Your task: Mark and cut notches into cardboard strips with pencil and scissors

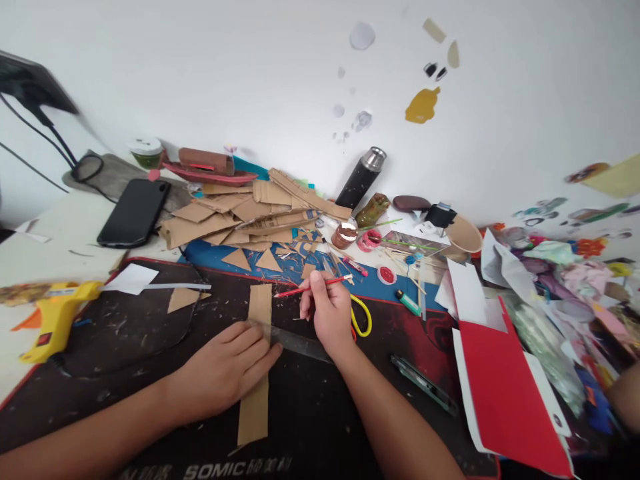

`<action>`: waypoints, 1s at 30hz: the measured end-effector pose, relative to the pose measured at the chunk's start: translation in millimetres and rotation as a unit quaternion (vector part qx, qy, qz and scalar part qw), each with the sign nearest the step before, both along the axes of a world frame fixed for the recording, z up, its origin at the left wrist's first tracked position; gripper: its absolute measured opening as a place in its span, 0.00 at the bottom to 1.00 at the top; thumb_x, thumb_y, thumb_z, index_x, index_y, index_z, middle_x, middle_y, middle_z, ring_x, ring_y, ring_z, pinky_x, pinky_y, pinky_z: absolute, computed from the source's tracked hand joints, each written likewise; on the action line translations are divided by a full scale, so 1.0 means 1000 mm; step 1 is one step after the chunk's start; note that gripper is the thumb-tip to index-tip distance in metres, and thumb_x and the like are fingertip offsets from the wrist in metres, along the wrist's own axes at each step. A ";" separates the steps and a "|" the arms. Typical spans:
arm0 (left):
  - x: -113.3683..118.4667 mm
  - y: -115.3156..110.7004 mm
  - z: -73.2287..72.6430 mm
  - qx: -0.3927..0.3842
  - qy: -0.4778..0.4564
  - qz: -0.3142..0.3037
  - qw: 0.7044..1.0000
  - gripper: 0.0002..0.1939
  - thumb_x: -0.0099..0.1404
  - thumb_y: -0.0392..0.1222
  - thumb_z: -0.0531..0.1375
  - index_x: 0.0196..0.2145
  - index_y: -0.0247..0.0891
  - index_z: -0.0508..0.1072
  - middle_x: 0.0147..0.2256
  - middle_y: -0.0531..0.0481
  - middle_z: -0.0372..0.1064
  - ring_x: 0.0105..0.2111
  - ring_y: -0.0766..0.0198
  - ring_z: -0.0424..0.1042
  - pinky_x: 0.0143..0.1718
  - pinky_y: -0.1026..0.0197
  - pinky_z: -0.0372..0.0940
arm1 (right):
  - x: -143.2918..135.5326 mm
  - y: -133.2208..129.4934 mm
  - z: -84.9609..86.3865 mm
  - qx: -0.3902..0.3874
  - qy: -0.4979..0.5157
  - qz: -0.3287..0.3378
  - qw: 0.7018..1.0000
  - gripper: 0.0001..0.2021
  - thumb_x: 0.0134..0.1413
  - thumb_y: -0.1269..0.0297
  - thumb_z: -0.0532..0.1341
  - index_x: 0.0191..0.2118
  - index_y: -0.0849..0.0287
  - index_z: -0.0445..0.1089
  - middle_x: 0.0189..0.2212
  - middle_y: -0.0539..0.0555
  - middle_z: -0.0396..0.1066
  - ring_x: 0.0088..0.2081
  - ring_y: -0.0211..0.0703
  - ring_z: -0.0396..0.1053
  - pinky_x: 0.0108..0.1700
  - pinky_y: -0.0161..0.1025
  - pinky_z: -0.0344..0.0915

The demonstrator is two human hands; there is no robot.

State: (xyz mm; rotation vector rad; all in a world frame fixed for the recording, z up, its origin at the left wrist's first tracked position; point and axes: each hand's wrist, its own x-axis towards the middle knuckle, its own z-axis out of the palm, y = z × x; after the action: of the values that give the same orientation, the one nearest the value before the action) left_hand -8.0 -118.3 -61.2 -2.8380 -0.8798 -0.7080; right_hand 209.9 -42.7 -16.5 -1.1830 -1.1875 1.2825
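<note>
A narrow strip of brown cardboard (254, 423) lies lengthwise on the dark mat, with a clear ruler (305, 347) set across it. My left hand (225, 365) rests flat over the strip, its stretched fingers pressing on the ruler's left end. Above the ruler's right part, my right hand (327, 310) is closed around a red pencil (295, 291), whose tip points left towards the strip's upper end. Yellow-handled scissors (367, 317) lie partly hidden behind my right hand.
A yellow glue gun (60, 317) and black phone (134, 212) lie left. Cardboard pieces (240, 217) are heaped at the back near a black flask (361, 177) and paint jars (345, 235). A utility knife (424, 385) and red card (510, 387) lie right.
</note>
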 end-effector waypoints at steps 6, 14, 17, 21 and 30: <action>-0.003 -0.014 0.012 -0.048 -0.031 -0.028 0.998 0.16 0.78 0.32 0.61 0.58 0.44 0.81 0.42 0.48 0.83 0.44 0.56 0.78 0.53 0.54 0.70 | 0.016 -0.016 -0.005 -0.010 -0.006 -0.021 1.000 0.30 0.67 0.30 0.67 0.32 0.56 0.73 0.14 0.45 0.66 0.15 0.36 0.62 0.19 0.31 0.58; -0.012 -0.047 0.013 -0.136 0.018 -0.040 0.990 0.34 0.74 0.70 0.65 0.68 0.49 0.79 0.65 0.47 0.80 0.65 0.52 0.75 0.71 0.52 0.63 | 0.024 -0.025 -0.021 -0.031 0.005 -0.052 0.998 0.31 0.64 0.29 0.68 0.31 0.56 0.72 0.14 0.45 0.66 0.15 0.36 0.62 0.18 0.31 0.57; -0.014 -0.055 0.011 -0.137 0.032 -0.051 0.989 0.38 0.73 0.72 0.65 0.71 0.50 0.76 0.69 0.47 0.77 0.70 0.50 0.71 0.75 0.49 0.57 | 0.024 -0.026 -0.023 -0.032 0.005 -0.054 0.998 0.31 0.64 0.29 0.68 0.31 0.56 0.72 0.14 0.45 0.66 0.15 0.36 0.62 0.18 0.31 0.57; -0.004 -0.060 0.001 -0.103 -0.012 0.008 0.995 0.23 0.79 0.63 0.64 0.60 0.48 0.84 0.62 0.50 0.83 0.64 0.55 0.76 0.74 0.53 0.57 | 0.022 -0.027 -0.023 -0.028 0.005 -0.060 0.998 0.31 0.63 0.30 0.69 0.31 0.57 0.73 0.14 0.45 0.66 0.15 0.36 0.62 0.18 0.31 0.56; 0.027 -0.060 -0.010 -0.095 0.009 0.048 0.994 0.34 0.73 0.72 0.66 0.60 0.42 0.84 0.58 0.42 0.85 0.59 0.51 0.80 0.64 0.53 0.69 | 0.021 -0.028 -0.023 -0.021 -0.017 -0.061 0.998 0.32 0.64 0.28 0.68 0.31 0.56 0.72 0.14 0.45 0.65 0.15 0.36 0.62 0.18 0.32 0.57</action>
State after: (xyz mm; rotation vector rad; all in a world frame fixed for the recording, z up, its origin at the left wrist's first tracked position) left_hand 19.1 -178.0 -71.2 -2.9337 -1.1281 -0.6186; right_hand 230.7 -71.1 -39.4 -1.2924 -1.0993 1.2045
